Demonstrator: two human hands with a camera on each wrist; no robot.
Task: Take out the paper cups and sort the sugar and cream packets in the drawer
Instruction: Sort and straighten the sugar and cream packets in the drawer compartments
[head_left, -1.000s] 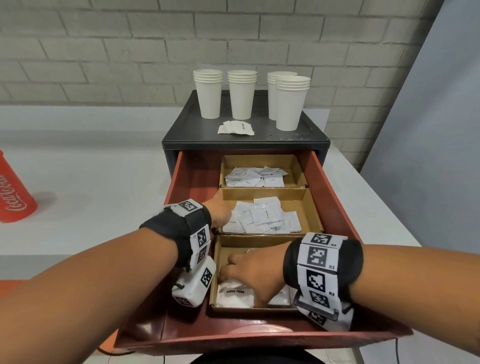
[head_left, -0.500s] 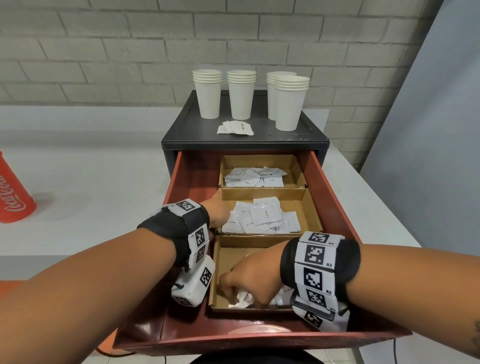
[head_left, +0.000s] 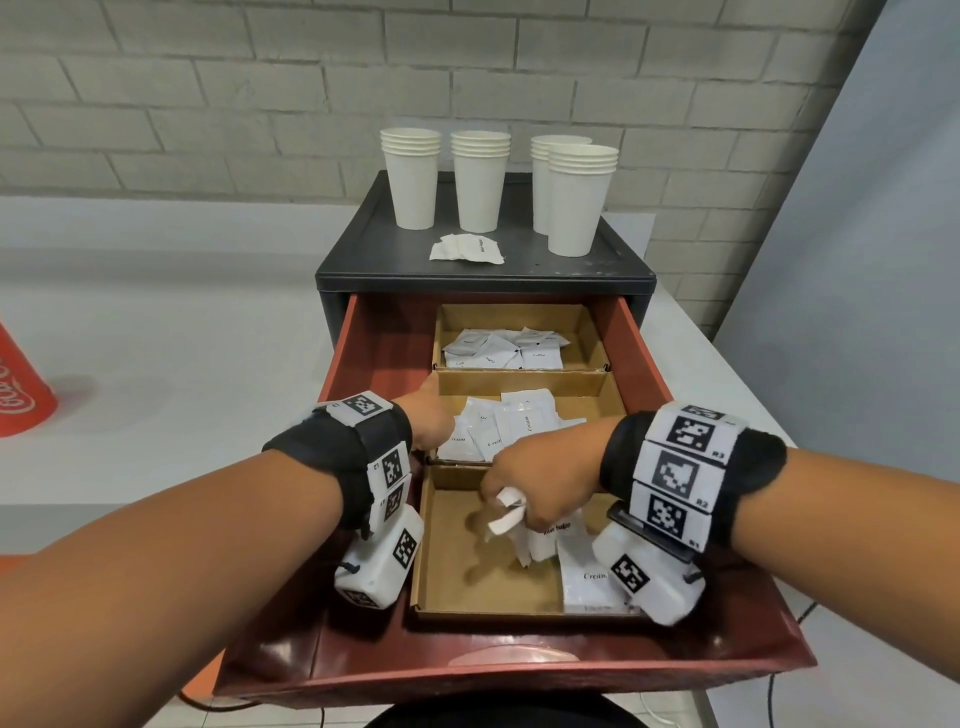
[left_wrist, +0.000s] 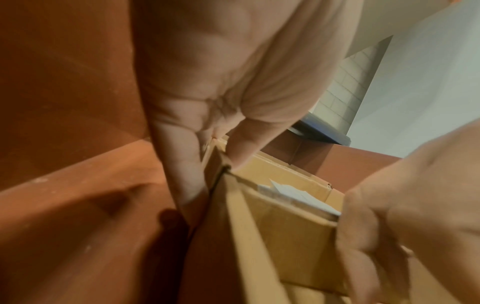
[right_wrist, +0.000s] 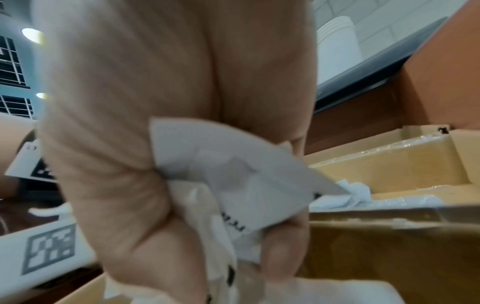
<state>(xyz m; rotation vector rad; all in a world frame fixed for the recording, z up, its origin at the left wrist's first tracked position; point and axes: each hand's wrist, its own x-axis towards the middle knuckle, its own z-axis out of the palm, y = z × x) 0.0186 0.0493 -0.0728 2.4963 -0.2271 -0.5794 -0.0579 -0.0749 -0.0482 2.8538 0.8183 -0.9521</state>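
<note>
The red drawer (head_left: 363, 364) stands pulled out with three cardboard trays in a row. My right hand (head_left: 524, 493) (right_wrist: 197, 185) grips a bunch of white packets (head_left: 506, 514) (right_wrist: 233, 179) a little above the nearest tray (head_left: 467, 566). A sugar packet (head_left: 550, 535) and a cream packet (head_left: 587, 577) lie in that tray's right side. My left hand (head_left: 428, 423) (left_wrist: 221, 144) pinches the middle tray's left wall (left_wrist: 221, 164), thumb inside. Cream packets (head_left: 514, 426) fill the middle tray, coffee packets (head_left: 504, 348) the far one. Stacks of paper cups (head_left: 480, 182) stand on the black cabinet top (head_left: 363, 244).
Two loose packets (head_left: 467, 248) lie on the cabinet top in front of the cups. A red Coca-Cola cone (head_left: 21, 389) sits on the white counter at far left. A grey panel (head_left: 857, 260) rises to the right of the cabinet.
My right hand has gathered packets from the near tray's bottom and lifted them, leaving the tray's left side bare. My left hand has stayed on the middle tray's wall.
</note>
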